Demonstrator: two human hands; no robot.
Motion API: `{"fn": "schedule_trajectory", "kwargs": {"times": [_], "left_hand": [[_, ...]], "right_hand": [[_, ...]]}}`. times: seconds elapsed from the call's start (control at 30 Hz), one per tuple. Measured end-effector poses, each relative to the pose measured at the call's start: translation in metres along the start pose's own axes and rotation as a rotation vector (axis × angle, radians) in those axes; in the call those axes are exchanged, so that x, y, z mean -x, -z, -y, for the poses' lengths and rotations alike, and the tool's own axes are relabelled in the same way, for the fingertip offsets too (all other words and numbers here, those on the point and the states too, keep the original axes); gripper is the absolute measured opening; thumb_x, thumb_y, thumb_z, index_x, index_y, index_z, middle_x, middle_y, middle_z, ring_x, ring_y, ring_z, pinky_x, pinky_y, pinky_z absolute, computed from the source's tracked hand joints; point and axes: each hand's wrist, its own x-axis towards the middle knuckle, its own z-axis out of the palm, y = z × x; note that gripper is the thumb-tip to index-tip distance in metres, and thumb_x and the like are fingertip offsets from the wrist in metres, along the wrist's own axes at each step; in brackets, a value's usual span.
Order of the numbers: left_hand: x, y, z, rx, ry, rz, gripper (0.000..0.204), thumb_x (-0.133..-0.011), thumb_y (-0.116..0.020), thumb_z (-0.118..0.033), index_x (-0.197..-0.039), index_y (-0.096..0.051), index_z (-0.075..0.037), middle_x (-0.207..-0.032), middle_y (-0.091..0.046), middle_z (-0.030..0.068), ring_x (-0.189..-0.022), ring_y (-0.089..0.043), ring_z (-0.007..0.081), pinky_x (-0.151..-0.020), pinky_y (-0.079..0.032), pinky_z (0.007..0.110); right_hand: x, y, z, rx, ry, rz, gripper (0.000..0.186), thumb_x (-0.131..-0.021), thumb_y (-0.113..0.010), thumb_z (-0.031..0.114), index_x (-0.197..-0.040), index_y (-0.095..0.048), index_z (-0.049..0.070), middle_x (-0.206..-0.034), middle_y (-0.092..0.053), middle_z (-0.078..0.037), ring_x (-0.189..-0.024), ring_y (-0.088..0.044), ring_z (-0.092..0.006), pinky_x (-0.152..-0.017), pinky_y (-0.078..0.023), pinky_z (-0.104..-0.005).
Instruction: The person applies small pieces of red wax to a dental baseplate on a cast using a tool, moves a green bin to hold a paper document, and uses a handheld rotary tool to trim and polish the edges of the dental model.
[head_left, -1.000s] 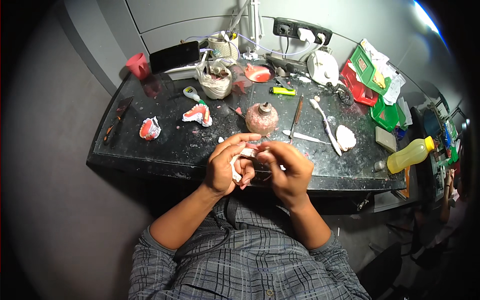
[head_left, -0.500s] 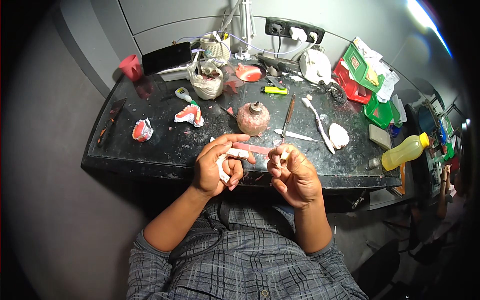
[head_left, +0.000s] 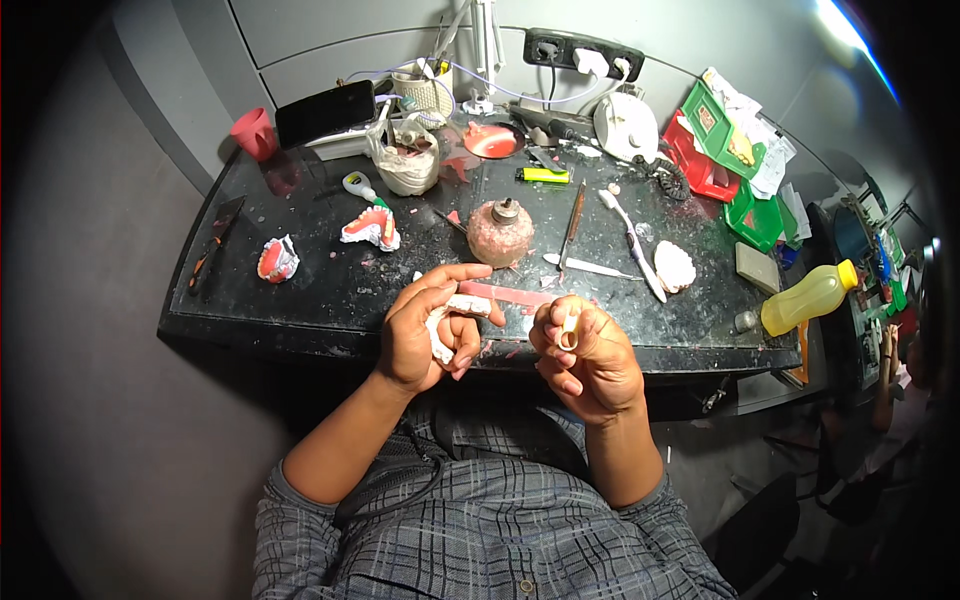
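White curved piece (head_left: 468,306) is grasped by the left hand (head_left: 413,340), centre frame, while a cream ring (head_left: 570,326), best pinched lightly, is held in the right hand's (head_left: 600,362) fingertips.

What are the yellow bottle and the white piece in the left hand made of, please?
Yellow bottle: probably smooth plastic, since it looks translucent and glossy.
White piece in the left hand: perhaps plaster, given its matte, chalky look.

Dental workshop; bench (head_left: 320,305) bears denture models (head_left: 371,228), toothed cast (head_left: 675,268), spirit burner (head_left: 500,237)
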Motion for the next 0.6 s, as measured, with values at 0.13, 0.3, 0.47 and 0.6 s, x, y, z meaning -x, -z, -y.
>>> {"fn": "schedule_trajectory", "kwargs": {"times": [0.13,0.3,0.47,0.6], "left_hand": [[-0.001,0.001,0.001,-0.026,0.001,-0.020,0.052,-0.099,-0.037,-0.026,-0.137,-0.041,0.009,-0.095,-0.063,0.0320,-0.041,-0.051,0.0204,-0.032,-0.043,0.029],[-0.001,0.000,0.000,-0.002,0.004,-0.005,0.045,-0.101,-0.034,-0.022,-0.135,-0.043,0.006,-0.094,-0.063,0.0311,-0.042,-0.052,0.0193,-0.034,-0.044,0.028],[-0.001,-0.001,0.000,-0.030,-0.008,0.005,0.051,-0.100,-0.036,-0.027,-0.137,-0.040,0.009,-0.094,-0.063,0.0347,-0.039,-0.051,0.0218,-0.032,-0.043,0.030],[0.001,0.000,0.000,-0.027,-0.015,0.012,0.052,-0.100,-0.036,-0.027,-0.138,-0.039,0.009,-0.094,-0.062,0.0348,-0.039,-0.051,0.0218,-0.031,-0.044,0.031]], "right_hand": [[0.001,0.000,0.000,0.006,0.008,-0.008,0.032,-0.101,-0.058,0.026,-0.110,-0.059,-0.004,-0.096,-0.059,-0.010,-0.070,-0.053,-0.0087,-0.049,-0.047,-0.0194],[0.000,0.003,0.002,-0.005,0.009,0.024,0.031,-0.101,-0.059,0.026,-0.109,-0.059,-0.003,-0.098,-0.059,-0.010,-0.072,-0.053,-0.0086,-0.050,-0.047,-0.0190],[0.001,0.005,0.009,0.035,0.076,0.002,0.028,-0.100,-0.061,0.028,-0.110,-0.059,0.002,-0.100,-0.057,-0.008,-0.082,-0.055,-0.0114,-0.054,-0.049,-0.0199],[0.001,0.007,0.018,0.020,0.129,-0.013,0.025,-0.096,-0.067,0.028,-0.106,-0.057,0.007,-0.098,-0.056,-0.006,-0.084,-0.058,-0.0127,-0.056,-0.051,-0.0187]]}}
